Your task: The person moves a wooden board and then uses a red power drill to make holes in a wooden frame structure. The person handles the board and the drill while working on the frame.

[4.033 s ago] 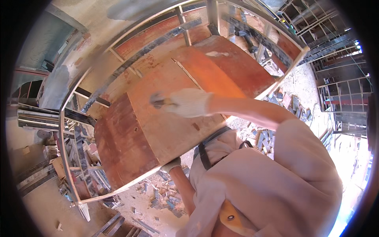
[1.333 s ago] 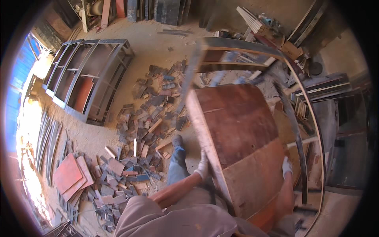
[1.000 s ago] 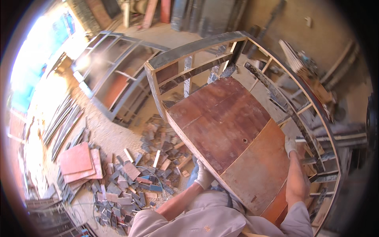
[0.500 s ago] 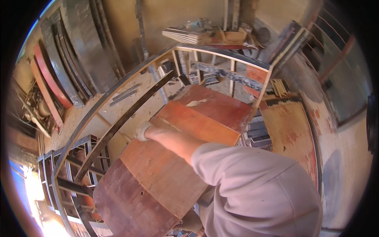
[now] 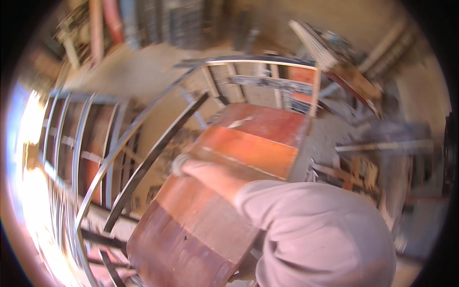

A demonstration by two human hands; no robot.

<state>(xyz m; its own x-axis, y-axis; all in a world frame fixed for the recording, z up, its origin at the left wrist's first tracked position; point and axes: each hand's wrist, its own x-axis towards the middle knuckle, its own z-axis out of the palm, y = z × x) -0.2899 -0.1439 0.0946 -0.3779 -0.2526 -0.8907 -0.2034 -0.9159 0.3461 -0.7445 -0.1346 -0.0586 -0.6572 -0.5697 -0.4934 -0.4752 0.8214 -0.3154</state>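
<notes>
- Gloved hand point(image 5: 180, 164): fingers curled over the left edge of the reddish-brown plywood panel point(image 5: 224, 201); grip extent blurred, cannot tell which hand.
- Panel lies within the grey metal frame point(image 5: 143, 158).
- Second barred frame point(image 5: 71, 138) to the left.

We have a single head-worn fisheye view, looking steeply down and close over our own shoulder onto the gloved hand point(image 5: 180, 163) at the board's point(image 5: 229, 191) edge; rims bend, motion blurs.
</notes>
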